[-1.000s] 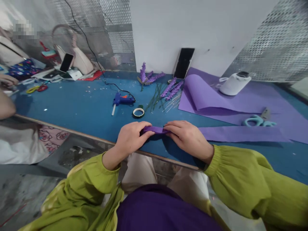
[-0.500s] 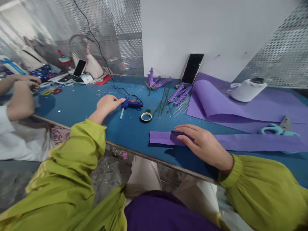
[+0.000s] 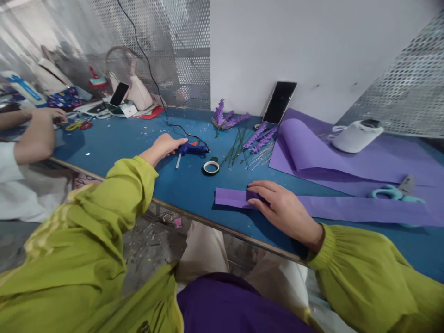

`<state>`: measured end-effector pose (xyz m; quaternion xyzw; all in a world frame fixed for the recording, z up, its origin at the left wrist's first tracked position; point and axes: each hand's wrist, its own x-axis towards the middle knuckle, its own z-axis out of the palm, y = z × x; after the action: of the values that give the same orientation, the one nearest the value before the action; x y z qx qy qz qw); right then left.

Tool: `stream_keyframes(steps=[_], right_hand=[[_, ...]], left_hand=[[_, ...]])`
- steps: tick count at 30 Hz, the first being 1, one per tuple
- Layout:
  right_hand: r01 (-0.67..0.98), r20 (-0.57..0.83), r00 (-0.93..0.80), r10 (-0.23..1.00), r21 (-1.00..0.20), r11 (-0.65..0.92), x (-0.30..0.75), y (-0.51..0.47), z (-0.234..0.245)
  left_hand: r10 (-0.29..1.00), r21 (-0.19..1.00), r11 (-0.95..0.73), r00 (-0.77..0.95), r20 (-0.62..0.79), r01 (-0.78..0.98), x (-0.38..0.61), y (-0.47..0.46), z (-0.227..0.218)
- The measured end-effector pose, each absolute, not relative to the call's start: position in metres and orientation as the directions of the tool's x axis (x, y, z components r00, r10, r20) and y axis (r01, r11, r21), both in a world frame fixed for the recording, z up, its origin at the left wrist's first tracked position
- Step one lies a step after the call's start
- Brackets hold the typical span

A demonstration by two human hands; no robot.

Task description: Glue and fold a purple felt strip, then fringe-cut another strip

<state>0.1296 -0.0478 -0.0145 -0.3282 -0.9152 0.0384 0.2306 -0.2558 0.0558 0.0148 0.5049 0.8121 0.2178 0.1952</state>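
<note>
My left hand (image 3: 163,147) is closed around the nose end of a blue hot glue gun (image 3: 194,148) lying on the table, its thumb stretched along the top. A pale glue stick (image 3: 178,160) points down from the gun. My right hand (image 3: 279,206) rests over a long purple paper strip (image 3: 231,198), fingers stretched out and thumb apart, the palm hiding part of it. Between the hands sits a roll of dark tape (image 3: 211,167). Behind it lie green stems (image 3: 237,147) and purple lavender-like paper flowers (image 3: 258,138).
Purple sheets (image 3: 312,143) cover the right side, with a white shoe-shaped object (image 3: 357,136) on top. Scissors (image 3: 388,191) lie partly under the strip. A phone (image 3: 279,102) leans on the white board. The gun's black cord (image 3: 149,69) runs upward. A co-worker's arm (image 3: 36,134) is at left.
My left hand has moved onto the glue gun, its fingers now farther around it. My right hand stays on the strip. The view has shifted slightly.
</note>
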Motion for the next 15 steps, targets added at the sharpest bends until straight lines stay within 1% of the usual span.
stream_keyframes(steps=[3,6,11,15], right_hand=[[0.576,0.402,-0.684,0.609,-0.215,0.789,0.129,-0.048,-0.015],[0.571,0.404,-0.687,0.604,-0.213,0.793,0.129,-0.048,-0.016],[0.564,0.404,-0.689,0.602,-0.223,0.795,0.128,-0.049,-0.016],[0.559,0.410,-0.685,0.602,-0.234,0.796,0.128,-0.049,-0.016]], left_hand=[[0.894,0.560,0.421,-0.431,-0.123,0.714,-0.244,0.058,0.022],[0.886,0.602,0.438,-0.435,-0.163,0.668,-0.235,0.058,0.029],[0.850,0.694,0.483,-0.475,-0.227,0.533,-0.230,0.059,0.035],[0.836,0.775,0.488,-0.470,-0.283,0.401,-0.225,0.057,0.036]])
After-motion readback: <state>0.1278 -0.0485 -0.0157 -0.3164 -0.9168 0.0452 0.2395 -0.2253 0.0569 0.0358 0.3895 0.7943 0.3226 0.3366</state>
